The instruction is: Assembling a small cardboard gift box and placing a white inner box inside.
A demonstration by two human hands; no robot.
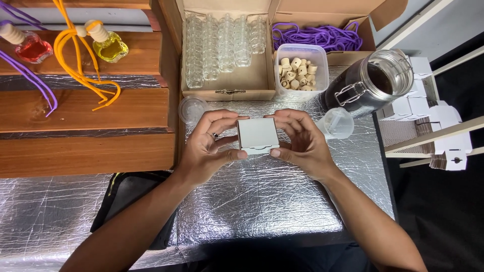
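Observation:
A small white cardboard box (257,134) is held between both hands above the silver foil table (262,196). My left hand (209,146) grips its left side, with the thumb under the lower left corner. My right hand (300,143) grips its right side, fingers curled over the top edge. A ring sits on one left finger. The box's front flap looks tucked in.
Behind the hands are a cardboard box of small empty glass bottles (222,43), a clear tub of wooden caps (301,70), a box of purple cords (317,35), a large dark-filled glass jar (370,83), two plastic lids, flat white boxes (443,136) at right, and wooden steps (85,100) with two filled bottles.

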